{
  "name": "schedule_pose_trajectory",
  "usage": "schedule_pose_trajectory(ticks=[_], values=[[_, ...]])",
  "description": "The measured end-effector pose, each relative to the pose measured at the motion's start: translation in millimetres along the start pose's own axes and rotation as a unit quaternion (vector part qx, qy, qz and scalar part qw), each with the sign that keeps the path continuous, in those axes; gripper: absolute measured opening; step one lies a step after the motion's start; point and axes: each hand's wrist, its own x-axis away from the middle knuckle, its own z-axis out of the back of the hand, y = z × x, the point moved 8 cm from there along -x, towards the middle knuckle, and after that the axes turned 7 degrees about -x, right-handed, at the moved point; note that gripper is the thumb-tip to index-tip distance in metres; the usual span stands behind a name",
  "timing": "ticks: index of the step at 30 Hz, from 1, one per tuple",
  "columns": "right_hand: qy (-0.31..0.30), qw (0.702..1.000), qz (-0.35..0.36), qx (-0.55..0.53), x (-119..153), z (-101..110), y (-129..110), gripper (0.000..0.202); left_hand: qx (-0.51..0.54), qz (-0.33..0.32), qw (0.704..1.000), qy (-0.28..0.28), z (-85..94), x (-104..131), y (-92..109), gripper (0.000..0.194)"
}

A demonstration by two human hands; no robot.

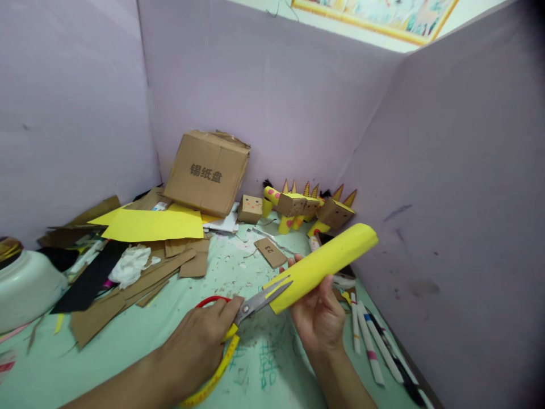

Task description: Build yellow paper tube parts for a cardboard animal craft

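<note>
Gripping scissors in the left hand, cradling a yellow tube in the right hand, maybe risking nicked fingertips from snipping too deep so near them.

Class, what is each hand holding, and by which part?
The left hand holds scissors by the handles; the right hand cups the yellow tube from below.

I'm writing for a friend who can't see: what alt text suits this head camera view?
The left hand holds scissors, blades at the near end of a yellow tube held in the right hand. Around them on a green table are cardboard scraps, a box, markers and small cardboard-headed figures.
</note>
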Motion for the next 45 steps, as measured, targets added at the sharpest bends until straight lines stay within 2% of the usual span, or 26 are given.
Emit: schedule_pose_trajectory(ticks=[8,17,23,31,36,41,45], values=[[0.004,1.000,-0.007,-0.015,-2,1,2,0.033,0.027,-0.010,1.000,0.011,-0.9,0,-3,0.040],[0.038,0.999,0.000,-0.003,2,9,8,0.037,0.024,-0.002,0.998,-0.060,-0.4,-3,6,0.043],[0.063,0.998,0.005,0.005,4,10,11,0.044,0.004,0.030,0.996,-0.080,1.2,-4,5,0.039],[0.070,0.998,-0.005,0.000,3,12,12,0.042,-0.020,0.027,0.996,-0.083,-2.1,-3,3,0.040],[0.059,0.998,-0.002,-0.010,2,11,13,0.036,0.012,0.014,0.996,-0.091,-1.8,-3,8,0.036],[0.016,1.000,-0.020,0.002,6,8,22,0.033,0.035,0.017,0.995,-0.088,-1.2,-2,9,0.048],[0.000,1.000,-0.022,0.001,9,7,26,0.031,0.007,0.043,0.993,-0.106,-4.2,-2,6,0.051]])
